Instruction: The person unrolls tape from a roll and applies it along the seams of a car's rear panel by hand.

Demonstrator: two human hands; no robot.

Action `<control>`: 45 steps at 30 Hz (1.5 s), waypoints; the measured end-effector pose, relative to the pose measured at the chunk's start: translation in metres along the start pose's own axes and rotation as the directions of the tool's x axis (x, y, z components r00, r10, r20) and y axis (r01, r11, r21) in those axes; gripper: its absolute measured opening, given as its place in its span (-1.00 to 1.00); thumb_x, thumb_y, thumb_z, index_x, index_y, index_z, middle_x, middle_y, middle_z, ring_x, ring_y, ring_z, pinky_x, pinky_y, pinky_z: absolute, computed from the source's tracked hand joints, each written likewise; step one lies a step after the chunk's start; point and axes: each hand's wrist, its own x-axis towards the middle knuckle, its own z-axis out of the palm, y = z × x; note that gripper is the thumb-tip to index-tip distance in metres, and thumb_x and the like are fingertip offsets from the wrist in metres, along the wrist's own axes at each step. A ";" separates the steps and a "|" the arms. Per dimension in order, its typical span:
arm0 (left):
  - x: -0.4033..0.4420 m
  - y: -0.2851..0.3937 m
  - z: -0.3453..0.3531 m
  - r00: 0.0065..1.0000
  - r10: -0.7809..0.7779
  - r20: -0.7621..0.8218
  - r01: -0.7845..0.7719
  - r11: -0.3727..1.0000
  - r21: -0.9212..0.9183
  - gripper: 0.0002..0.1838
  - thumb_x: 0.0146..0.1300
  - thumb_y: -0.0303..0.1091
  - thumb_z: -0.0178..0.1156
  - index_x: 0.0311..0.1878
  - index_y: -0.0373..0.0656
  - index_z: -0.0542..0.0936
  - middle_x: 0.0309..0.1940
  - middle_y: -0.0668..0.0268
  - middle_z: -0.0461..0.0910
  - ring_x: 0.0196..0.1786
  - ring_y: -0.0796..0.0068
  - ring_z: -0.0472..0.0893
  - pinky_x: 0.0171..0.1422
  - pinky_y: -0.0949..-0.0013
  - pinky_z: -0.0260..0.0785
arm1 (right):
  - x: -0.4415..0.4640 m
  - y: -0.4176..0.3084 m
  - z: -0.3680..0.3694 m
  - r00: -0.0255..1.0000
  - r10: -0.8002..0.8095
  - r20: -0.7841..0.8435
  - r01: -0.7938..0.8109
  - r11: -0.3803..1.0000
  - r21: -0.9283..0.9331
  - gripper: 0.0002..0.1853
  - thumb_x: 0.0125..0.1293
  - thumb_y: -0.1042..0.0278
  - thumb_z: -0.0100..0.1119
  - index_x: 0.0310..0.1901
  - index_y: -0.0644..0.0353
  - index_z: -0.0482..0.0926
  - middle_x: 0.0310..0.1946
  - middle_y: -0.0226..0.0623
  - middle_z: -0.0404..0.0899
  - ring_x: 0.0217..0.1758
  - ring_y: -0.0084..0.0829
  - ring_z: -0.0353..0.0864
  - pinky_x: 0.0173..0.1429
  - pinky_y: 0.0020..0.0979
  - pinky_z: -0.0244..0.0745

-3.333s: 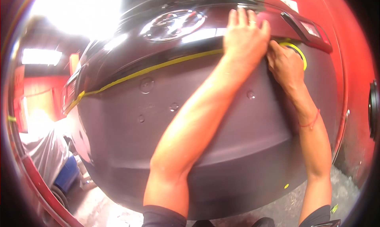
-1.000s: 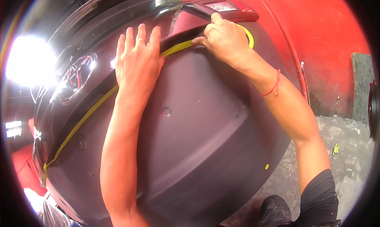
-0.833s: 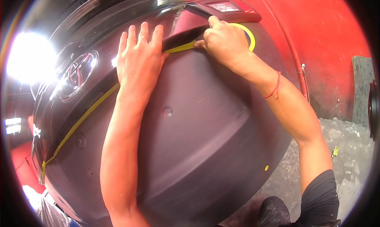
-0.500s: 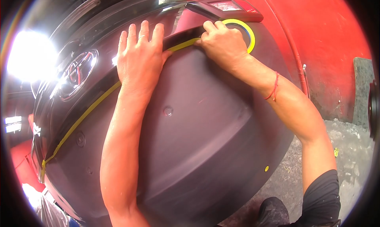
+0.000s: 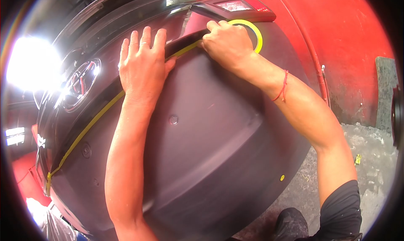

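Observation:
A yellow strip of masking tape [image 5: 91,124] runs along the edge between the matte dark car panel [image 5: 202,127] and the glossy black trim above it. My left hand [image 5: 143,68] lies with fingers stretched over the glossy part, its thumb at the tape line. Farther right, my right hand [image 5: 229,43] is closed around the roll of yellow masking tape [image 5: 257,33]; part of the roll is hidden behind the fingers. Between the two hands the tape stretches along the panel's upper edge.
A chrome emblem [image 5: 83,84] sits left of my left hand. Beyond my right hand is a tail light [image 5: 237,6]. A red wall [image 5: 349,43] and a leaning grey board [image 5: 385,91] stand at the right, above the rough concrete floor [image 5: 370,161].
Both hands appear slightly farther left, and my left hand sits a little lower in view. The camera view has shifted slightly too. The right hand keeps its grip on the roll.

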 end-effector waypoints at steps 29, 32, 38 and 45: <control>0.033 0.039 0.019 0.998 0.025 0.060 -0.024 0.999 -0.022 -0.28 0.10 -0.03 0.50 0.33 0.03 0.50 0.37 0.19 0.52 0.38 -0.02 0.51 0.52 -0.01 0.30 | -0.003 0.005 0.004 0.993 0.115 0.031 -0.117 0.987 0.106 -0.88 0.18 0.35 0.30 -0.35 0.17 0.78 -0.18 -0.13 0.68 -0.06 -0.16 0.73 -0.17 -0.15 0.72; 0.038 0.049 0.020 0.997 0.011 0.073 -0.011 1.000 0.002 -0.27 0.13 -0.02 0.48 0.37 0.06 0.48 0.39 0.19 0.51 0.40 0.00 0.50 0.52 -0.02 0.30 | -0.008 0.003 0.011 0.993 0.119 -0.020 -0.117 0.990 0.075 -0.88 0.13 0.36 0.33 -0.37 0.20 0.76 -0.20 -0.12 0.67 -0.07 -0.16 0.73 -0.21 -0.15 0.72; 0.035 0.045 0.024 0.998 0.027 0.056 -0.026 1.000 -0.014 -0.29 0.17 -0.05 0.47 0.38 0.08 0.48 0.40 0.19 0.50 0.42 -0.01 0.48 0.53 -0.03 0.29 | -0.050 -0.013 -0.007 0.972 0.216 -0.092 -0.184 0.944 0.272 -0.83 0.14 0.40 0.35 -0.26 0.29 0.73 -0.04 -0.04 0.60 -0.11 -0.18 0.73 -0.28 -0.17 0.69; 0.036 0.046 0.022 0.998 0.024 0.058 -0.023 1.000 -0.018 -0.30 0.19 -0.05 0.46 0.38 0.04 0.47 0.38 0.17 0.51 0.43 -0.02 0.47 0.53 -0.01 0.30 | -0.059 -0.021 -0.022 0.943 0.329 -0.056 -0.291 0.893 0.343 -0.77 0.19 0.38 0.29 -0.17 0.35 0.69 0.00 0.01 0.56 -0.27 -0.09 0.74 -0.21 -0.12 0.69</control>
